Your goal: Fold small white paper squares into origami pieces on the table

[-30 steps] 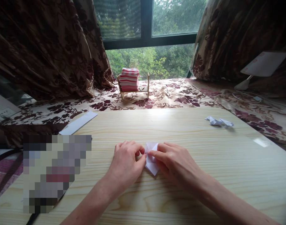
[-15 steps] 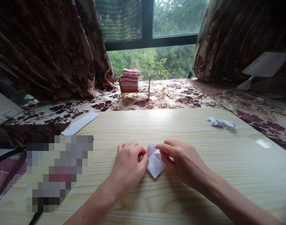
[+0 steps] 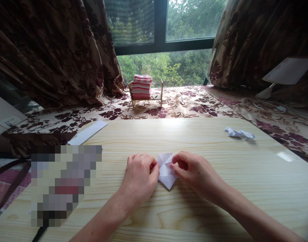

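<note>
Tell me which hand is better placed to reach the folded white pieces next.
Right hand, I'd judge: it is nearer the folded white pieces, which lie ahead and to its right. The left hand is farther off, across the creased paper.

Matt, creased paper on a smooth, glossy wood-grain tabletop.

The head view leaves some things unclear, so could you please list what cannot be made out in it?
Paper: in the head view, the left hand and right hand cover parts of its sides, hiding whether either pinches it.
Pixelated patch: head view; its blocks hide what lies there.
Folded pieces: head view; too small to tell their folds.
Left forearm: head view; cut off by the bottom edge.
</note>
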`<state>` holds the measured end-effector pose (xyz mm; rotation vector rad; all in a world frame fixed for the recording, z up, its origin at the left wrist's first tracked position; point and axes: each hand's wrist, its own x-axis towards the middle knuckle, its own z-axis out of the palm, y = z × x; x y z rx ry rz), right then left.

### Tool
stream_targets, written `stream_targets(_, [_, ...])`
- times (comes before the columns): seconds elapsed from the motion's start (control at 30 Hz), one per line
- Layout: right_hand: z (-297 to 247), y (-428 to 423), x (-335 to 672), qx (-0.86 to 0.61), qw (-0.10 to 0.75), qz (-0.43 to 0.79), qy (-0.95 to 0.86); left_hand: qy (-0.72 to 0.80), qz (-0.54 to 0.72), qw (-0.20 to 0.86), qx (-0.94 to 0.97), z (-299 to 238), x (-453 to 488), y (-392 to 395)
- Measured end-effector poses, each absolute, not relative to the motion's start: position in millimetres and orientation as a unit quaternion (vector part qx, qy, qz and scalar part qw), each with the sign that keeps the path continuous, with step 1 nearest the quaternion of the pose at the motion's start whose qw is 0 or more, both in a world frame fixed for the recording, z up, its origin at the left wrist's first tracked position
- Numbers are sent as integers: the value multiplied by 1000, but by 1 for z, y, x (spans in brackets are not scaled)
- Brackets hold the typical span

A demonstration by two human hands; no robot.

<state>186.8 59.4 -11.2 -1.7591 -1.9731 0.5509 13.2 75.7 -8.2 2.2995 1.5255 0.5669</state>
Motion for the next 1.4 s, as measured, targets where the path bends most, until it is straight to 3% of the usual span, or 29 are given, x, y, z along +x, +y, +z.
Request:
stream_targets(0.93, [-22,63,191,-544,261,206,-770,538,195,141,808,-10,16,76])
stream_targets(1.4, [-10,58,192,-503,180,183,-825,534,189,146,811,-8,15,75])
